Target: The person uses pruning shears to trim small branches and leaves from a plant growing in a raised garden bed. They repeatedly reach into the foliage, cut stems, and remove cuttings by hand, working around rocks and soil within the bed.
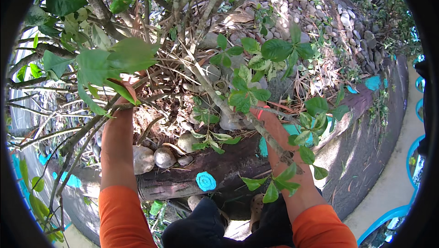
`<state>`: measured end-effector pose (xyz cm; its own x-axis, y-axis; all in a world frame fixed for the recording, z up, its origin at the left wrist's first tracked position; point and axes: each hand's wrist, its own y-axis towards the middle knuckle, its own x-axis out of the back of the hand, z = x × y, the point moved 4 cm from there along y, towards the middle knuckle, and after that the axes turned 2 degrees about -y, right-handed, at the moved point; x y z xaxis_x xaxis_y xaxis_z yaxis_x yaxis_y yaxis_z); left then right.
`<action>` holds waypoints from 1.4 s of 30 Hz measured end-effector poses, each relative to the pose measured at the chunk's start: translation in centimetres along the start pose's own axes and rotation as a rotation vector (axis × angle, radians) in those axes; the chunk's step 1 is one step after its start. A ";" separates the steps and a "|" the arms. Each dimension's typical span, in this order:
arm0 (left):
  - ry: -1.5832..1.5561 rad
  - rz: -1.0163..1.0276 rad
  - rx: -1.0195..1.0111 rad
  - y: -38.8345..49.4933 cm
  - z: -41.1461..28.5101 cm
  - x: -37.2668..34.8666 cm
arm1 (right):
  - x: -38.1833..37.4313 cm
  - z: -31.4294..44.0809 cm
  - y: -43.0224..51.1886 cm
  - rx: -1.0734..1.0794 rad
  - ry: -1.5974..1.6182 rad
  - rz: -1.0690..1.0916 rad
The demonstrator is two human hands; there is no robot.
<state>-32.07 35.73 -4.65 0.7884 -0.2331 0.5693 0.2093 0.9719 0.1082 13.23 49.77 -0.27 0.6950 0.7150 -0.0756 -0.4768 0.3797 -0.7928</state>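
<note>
Both arms, in orange sleeves, reach into a shrub over a planted bed. My left hand point(134, 80) is mostly hidden behind green leaves point(103, 62) and thin stems; its fingers and anything in them cannot be made out. To the right, my right hand point(255, 109) lies largely behind variegated leaves point(244, 93) and a grey branch point(212, 93), with a red band near the wrist. Its fingers are covered too. Between the hands are dry twigs, brown leaf litter point(154, 114) and grey stones point(209, 73).
A dark curved border point(171, 182) with turquoise painted spots edges the bed in front of my legs. Rounded stones point(164, 157) sit along it. Bare branches point(68, 138) spread at the left. Pebbles point(308, 14) cover the ground at the upper right.
</note>
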 end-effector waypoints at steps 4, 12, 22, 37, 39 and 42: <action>-0.054 0.069 0.033 0.1 1.0 0.9 | -0.1 -0.1 0.5 0.050 0.046 -0.048; -0.206 0.221 0.090 0.2 4.1 3.8 | 2.0 -4.8 5.4 0.308 -0.171 0.129; -0.358 0.433 0.051 3.1 4.7 9.1 | 1.7 -4.5 3.8 -0.045 0.194 0.138; -0.659 0.418 -0.402 -7.5 5.2 23.9 | 1.9 -4.6 4.9 -0.183 0.227 0.147; -0.823 0.310 -0.141 -9.4 5.6 25.1 | 1.4 -4.0 4.3 -0.132 0.143 0.151; -0.881 0.460 0.125 -15.8 4.8 27.2 | 0.9 -3.2 3.2 -0.121 0.012 0.135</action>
<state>-16.69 14.18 13.04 0.0574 0.2255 0.9725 -0.1102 0.9696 -0.2183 14.00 49.76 -4.83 0.6357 0.7474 -0.1928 -0.4983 0.2067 -0.8420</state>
